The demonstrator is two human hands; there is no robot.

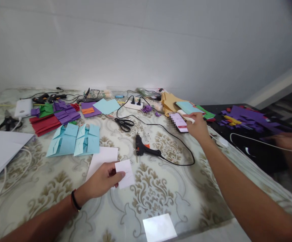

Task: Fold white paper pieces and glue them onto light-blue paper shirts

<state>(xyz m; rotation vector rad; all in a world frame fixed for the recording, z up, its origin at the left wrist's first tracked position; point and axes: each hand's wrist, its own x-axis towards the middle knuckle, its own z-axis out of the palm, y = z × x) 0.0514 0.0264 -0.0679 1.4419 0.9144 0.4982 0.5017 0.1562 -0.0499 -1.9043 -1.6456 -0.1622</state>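
Closest to the camera is a bright white rectangle [159, 228] on the patterned tablecloth [115, 208], paper or just a reflection, can't tell which; going left to right from there, big white sheets [3, 151] sit at the left edge with a white cable [28, 164] looping out by them; just behind are black-handled scissors [9, 123] and a white box-shaped gadget [23, 108]; next come dark red folded papers [45, 125], purple folded ones [66, 115] and light blue folded pieces [87, 140] lying side by side; left hand [102, 178] has a dark band [73, 200] on the wrist and is pinching a small white card [128, 172], thumb on top, with a larger white paper [105, 156] partly behind the hand; further back lies a second pair of black scissors [124, 124], and behind that a white power strip [134, 105]; black glue gun [146, 150] lies mid-table, cord curving off right; right hand [195, 125] is reaching out, fingers closed on a slim white object [183, 113] over a phone [180, 123] with its screen lit, can't tell what the object is; yellowish-brown paper [170, 103] is just behind; far right, purple paper [247, 116] is piled on a black surface [259, 156], near another person's blurred hand [291, 143].
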